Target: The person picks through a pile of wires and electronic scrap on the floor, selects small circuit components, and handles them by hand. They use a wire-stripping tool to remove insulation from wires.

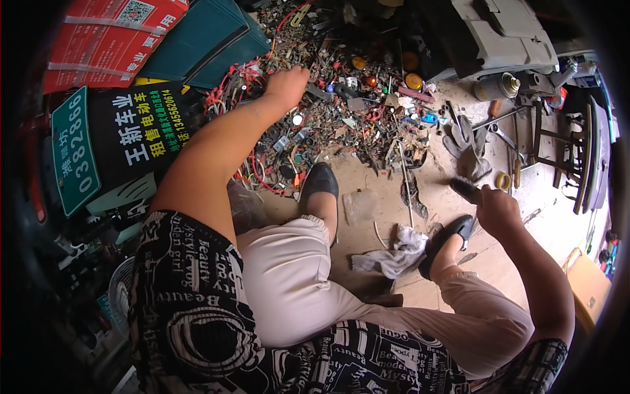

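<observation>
My left hand [287, 86] reaches to the upper edge of a spread pile [351, 125] of small mixed parts, wire scraps, screws and plastic bits, beside red wires [236, 82]. Its fingers curl downward, and what they hold, if anything, is hidden. My right hand [495, 209] grips a dark elongated object [466, 189], which looks like a brush, above the bare floor right of the pile. Near it lie a yellow tape roll [503, 181], grey work gloves [467, 150] and a long thin pale rod [405, 184].
My dark shoes are on the tiled floor [357, 167] beside a white rag [394, 259]. Signboards [118, 154] and a teal case [203, 46] stand at left. Wrenches [502, 134], a spray can [495, 88], a black metal rack [558, 138] and a grey plastic panel [499, 39] are at right.
</observation>
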Demonstrator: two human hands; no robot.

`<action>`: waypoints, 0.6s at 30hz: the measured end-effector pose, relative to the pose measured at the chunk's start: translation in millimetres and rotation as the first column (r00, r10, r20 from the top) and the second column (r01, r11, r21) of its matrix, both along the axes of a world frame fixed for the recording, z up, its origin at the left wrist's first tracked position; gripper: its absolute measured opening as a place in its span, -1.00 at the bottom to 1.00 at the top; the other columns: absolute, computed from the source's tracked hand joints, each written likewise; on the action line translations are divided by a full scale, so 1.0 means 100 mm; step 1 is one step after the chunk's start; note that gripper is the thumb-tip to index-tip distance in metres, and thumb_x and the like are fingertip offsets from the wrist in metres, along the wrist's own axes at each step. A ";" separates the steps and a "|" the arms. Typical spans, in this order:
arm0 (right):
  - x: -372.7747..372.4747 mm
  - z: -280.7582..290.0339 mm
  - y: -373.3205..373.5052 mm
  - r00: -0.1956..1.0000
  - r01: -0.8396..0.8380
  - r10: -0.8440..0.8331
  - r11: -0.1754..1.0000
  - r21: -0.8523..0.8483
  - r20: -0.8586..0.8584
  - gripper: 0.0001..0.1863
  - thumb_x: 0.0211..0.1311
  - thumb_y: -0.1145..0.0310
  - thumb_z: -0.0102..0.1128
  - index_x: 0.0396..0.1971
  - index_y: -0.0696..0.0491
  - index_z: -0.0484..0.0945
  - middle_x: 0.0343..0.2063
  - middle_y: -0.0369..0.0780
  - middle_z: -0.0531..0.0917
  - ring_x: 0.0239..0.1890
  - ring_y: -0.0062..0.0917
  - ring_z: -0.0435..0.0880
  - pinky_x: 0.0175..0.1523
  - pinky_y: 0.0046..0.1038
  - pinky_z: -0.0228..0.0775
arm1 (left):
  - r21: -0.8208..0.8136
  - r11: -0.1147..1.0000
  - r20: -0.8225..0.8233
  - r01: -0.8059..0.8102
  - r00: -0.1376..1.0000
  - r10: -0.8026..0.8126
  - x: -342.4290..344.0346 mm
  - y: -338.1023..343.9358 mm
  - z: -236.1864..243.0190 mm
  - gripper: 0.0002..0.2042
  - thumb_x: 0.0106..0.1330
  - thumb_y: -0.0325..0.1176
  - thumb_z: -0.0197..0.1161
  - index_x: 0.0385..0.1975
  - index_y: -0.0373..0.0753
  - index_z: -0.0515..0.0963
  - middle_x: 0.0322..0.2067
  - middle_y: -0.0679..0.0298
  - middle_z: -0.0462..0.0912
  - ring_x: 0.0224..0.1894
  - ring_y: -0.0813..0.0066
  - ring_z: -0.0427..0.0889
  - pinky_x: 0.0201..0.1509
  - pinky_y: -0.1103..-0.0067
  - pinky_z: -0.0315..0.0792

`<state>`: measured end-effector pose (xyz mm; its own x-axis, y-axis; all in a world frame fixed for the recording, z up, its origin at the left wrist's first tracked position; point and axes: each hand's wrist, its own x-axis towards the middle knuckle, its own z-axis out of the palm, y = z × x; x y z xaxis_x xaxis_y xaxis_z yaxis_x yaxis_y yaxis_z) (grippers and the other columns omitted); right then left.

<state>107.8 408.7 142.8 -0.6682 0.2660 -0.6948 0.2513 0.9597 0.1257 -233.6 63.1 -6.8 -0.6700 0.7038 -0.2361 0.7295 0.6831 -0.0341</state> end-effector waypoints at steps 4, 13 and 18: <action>0.04 0.07 0.03 1.000 0.012 -0.012 1.000 0.013 -0.004 -0.82 0.14 0.41 0.01 -0.28 0.15 0.49 -0.45 0.03 0.65 -0.33 -0.04 0.65 -0.20 -0.13 0.49 | 0.242 0.959 0.166 -0.145 0.980 0.107 0.08 0.03 -0.02 -0.87 0.24 -0.40 0.10 -0.24 -0.21 0.44 -0.24 0.11 0.51 -0.22 0.04 0.58 -0.19 0.24 0.50; 0.06 -0.02 0.09 1.000 0.012 -0.012 1.000 0.008 -0.005 -0.82 0.15 0.37 0.03 -0.29 0.12 0.51 -0.46 0.00 0.65 -0.35 -0.07 0.65 -0.22 -0.13 0.49 | -0.076 0.802 0.399 0.593 0.755 -0.520 0.83 -0.10 0.01 -0.38 0.04 -0.29 0.41 0.17 0.09 0.37 0.34 0.28 0.13 0.42 0.20 0.03 0.25 0.13 0.28; 0.02 -0.01 0.08 0.998 0.011 -0.012 1.000 -0.023 -0.065 -0.81 0.10 0.36 0.10 -0.30 0.10 0.52 -0.46 -0.02 0.65 -0.34 -0.09 0.65 -0.21 -0.15 0.50 | 0.134 0.896 0.282 0.423 0.851 -0.444 0.24 -0.16 -0.30 -0.87 0.15 -0.43 0.18 -0.30 -0.14 0.46 -0.28 0.22 0.42 -0.12 0.19 0.47 -0.07 0.34 0.46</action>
